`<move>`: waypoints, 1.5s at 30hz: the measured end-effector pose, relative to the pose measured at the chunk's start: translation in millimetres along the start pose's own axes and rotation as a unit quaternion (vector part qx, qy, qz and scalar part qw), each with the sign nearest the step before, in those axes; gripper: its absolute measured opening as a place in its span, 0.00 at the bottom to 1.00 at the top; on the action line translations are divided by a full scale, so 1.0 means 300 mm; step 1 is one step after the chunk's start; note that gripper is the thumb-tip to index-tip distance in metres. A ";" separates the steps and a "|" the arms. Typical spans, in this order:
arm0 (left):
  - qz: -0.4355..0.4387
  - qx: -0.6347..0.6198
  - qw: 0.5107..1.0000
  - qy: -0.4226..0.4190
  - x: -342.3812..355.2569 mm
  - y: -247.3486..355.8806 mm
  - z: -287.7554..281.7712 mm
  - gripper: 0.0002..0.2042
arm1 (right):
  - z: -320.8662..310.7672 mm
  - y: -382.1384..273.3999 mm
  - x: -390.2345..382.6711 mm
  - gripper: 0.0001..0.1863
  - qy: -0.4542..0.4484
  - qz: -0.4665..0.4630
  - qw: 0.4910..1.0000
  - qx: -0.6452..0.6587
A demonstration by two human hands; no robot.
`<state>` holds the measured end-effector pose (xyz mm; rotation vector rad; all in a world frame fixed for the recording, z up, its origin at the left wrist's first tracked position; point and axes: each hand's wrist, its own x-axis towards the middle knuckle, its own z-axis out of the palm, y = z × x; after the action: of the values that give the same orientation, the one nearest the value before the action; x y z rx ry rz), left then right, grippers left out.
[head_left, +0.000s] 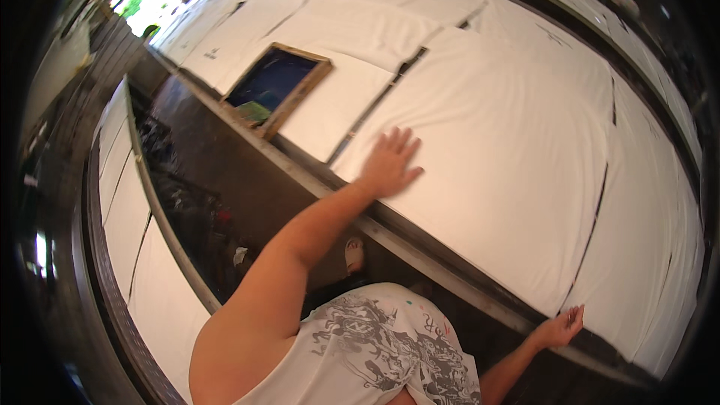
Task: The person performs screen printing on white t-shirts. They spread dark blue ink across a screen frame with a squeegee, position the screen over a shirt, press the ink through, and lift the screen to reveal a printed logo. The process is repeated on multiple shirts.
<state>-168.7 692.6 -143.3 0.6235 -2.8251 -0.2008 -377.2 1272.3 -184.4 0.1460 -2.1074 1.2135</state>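
Note:
My left hand lies with its fingers spread over a large white cloth on a long table, near the table's front edge. It is slightly blurred. Lower right, my right hand is at the table's front edge, beside a dark gap between two white cloth pieces. Its fingers are curled together; what they hold, if anything, is hidden. Left of my left hand, a wooden frame with a dark blue panel rests on another white piece. A greenish patch shows in its near corner.
The long table's front rail runs diagonally in front of me. Dark gaps part the white pieces. Another white-covered table stands to the left, across a dark aisle. A further table stretches along the far right. Bright light enters through an opening.

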 end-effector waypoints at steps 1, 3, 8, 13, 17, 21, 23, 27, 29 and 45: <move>-0.005 0.005 1.000 -0.010 -0.006 0.002 0.005 0.40 | 0.028 -0.062 0.002 0.18 -0.007 0.000 1.000 -0.003; -0.027 0.026 0.998 -0.055 0.003 0.013 0.012 0.42 | 0.092 -0.205 -0.008 0.18 -0.021 -0.038 0.999 -0.020; 0.030 -0.091 0.989 -0.114 0.034 -0.011 -0.042 0.45 | 0.252 -0.481 -0.093 0.17 -0.054 -0.119 0.991 0.036; 0.131 -0.366 0.921 0.003 -0.113 -0.182 -0.176 0.30 | 0.376 -0.791 -0.351 0.18 -0.137 -0.131 0.981 0.050; 0.115 -0.445 0.887 0.028 -0.242 -0.384 -0.289 0.18 | 0.454 -0.965 -0.527 0.15 -0.241 -0.192 0.949 0.072; 0.084 -0.477 0.871 0.084 -0.298 -0.555 -0.348 0.11 | 0.525 -1.138 -0.613 0.13 -0.304 -0.204 0.927 0.081; 0.083 -0.491 0.859 0.118 -0.310 -0.607 -0.369 0.07 | 0.568 -1.229 -0.636 0.11 -0.322 -0.200 0.922 0.086; 0.076 -0.517 0.844 0.121 -0.334 -0.694 -0.408 0.03 | 0.684 -1.339 -0.649 0.03 -0.334 -0.256 0.901 0.108; 0.063 -0.507 0.853 0.104 -0.344 -0.755 -0.440 0.05 | 0.771 -1.355 -0.649 0.03 -0.339 -0.275 0.890 0.130; -0.069 -0.234 0.924 0.295 -0.321 -1.749 -0.741 0.08 | 1.234 -1.876 -1.047 0.08 -0.407 -0.258 0.822 0.304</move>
<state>182.2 243.8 -45.9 0.6345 -2.0527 -0.5839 -95.0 591.0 -91.8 1.6705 -1.9740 1.5727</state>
